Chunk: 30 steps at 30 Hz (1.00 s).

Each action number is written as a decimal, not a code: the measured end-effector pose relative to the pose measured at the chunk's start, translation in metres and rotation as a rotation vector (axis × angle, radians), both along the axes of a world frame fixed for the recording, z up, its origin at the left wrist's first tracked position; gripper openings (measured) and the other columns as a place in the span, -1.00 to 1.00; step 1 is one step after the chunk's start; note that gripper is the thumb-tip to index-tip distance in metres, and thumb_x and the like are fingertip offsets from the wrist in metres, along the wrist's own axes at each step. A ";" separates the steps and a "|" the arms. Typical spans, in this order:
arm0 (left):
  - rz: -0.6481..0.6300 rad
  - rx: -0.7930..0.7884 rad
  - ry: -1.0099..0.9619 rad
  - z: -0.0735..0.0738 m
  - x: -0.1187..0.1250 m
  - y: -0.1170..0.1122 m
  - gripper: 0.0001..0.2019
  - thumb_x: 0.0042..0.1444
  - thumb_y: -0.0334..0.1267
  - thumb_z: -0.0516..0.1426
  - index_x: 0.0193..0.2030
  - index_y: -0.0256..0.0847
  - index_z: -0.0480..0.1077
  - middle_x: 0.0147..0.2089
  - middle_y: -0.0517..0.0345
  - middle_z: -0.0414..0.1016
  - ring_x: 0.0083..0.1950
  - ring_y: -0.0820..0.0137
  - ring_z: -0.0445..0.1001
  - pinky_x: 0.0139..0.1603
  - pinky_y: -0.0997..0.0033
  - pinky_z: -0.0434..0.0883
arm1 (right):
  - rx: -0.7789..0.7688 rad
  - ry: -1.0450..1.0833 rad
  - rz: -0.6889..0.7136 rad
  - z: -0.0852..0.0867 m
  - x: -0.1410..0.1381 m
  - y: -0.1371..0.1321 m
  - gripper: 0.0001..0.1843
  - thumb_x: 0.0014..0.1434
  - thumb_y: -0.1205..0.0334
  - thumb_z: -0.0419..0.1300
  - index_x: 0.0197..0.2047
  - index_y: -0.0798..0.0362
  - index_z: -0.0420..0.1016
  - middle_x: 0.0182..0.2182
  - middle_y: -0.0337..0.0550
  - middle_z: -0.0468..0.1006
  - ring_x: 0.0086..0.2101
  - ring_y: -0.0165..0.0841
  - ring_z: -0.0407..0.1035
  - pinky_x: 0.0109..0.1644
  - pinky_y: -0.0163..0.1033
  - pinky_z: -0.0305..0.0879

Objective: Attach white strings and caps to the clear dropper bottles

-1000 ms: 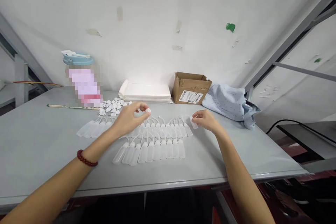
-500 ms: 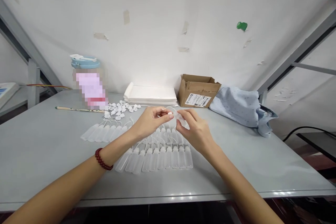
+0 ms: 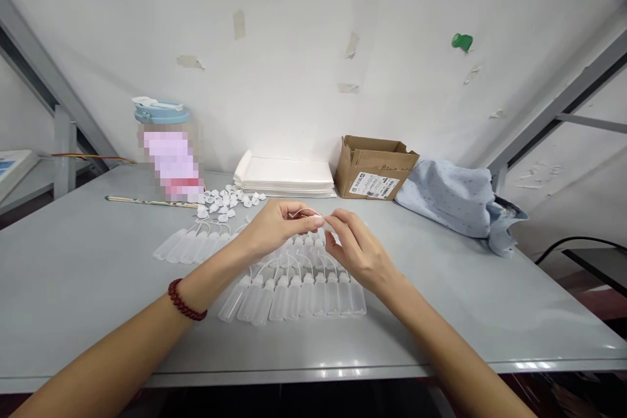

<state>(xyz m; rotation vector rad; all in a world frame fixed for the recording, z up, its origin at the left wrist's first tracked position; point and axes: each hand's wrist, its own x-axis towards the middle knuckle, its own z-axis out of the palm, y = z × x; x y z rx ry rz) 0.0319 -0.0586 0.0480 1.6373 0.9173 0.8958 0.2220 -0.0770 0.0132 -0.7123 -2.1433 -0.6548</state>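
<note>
My left hand is closed in a pinch on a small white cap with a thin curved strap, held above the table. Against it, the fingers of my right hand close round a small translucent squeeze bottle, mostly hidden by them. Below the hands lies a front row of similar squeeze bottles with white tops and thin straps. Another row, partly covered by my hands, lies behind it. To the left is a further group of bottles, beside a heap of loose white caps.
A blue-lidded container stands at the back left, near a thin patterned stick. Along the wall are a stack of white sheets or envelopes, an open cardboard box and a light blue cloth. The grey table has a front edge near me.
My hands have come closer together, and the bottle is now more hidden behind my right fingers. The strap arcs lower over my left fingers. The view has shifted slightly.
</note>
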 end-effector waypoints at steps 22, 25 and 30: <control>0.061 0.125 -0.011 -0.008 0.001 0.001 -0.73 0.06 -0.12 0.21 -0.18 -0.24 0.54 -0.16 0.07 0.60 -0.13 0.31 0.52 -0.11 0.34 0.43 | -0.681 0.504 0.092 -0.007 -0.011 -0.002 -0.84 0.29 0.25 -0.02 -0.08 0.03 0.27 -0.17 -0.02 0.42 -0.14 -0.25 0.38 -0.06 -0.06 0.36; 0.089 0.083 -0.042 -0.010 0.003 0.001 -0.72 0.01 -0.15 0.24 -0.18 -0.28 0.51 -0.15 0.02 0.59 -0.10 0.29 0.52 -0.05 0.29 0.44 | -0.660 0.474 0.051 -0.008 -0.011 -0.001 -0.81 0.30 0.26 -0.03 -0.04 0.06 0.27 -0.15 0.02 0.43 -0.14 -0.25 0.39 -0.07 -0.06 0.38; 0.034 0.085 -0.075 -0.012 0.005 -0.001 -0.74 0.03 -0.17 0.23 -0.18 -0.29 0.50 -0.16 0.02 0.58 -0.10 0.29 0.52 -0.02 0.28 0.44 | -0.730 0.474 0.070 -0.005 -0.012 -0.003 -0.78 0.31 0.25 -0.03 -0.05 0.05 0.36 -0.21 -0.05 0.51 -0.21 -0.28 0.43 -0.15 -0.14 0.39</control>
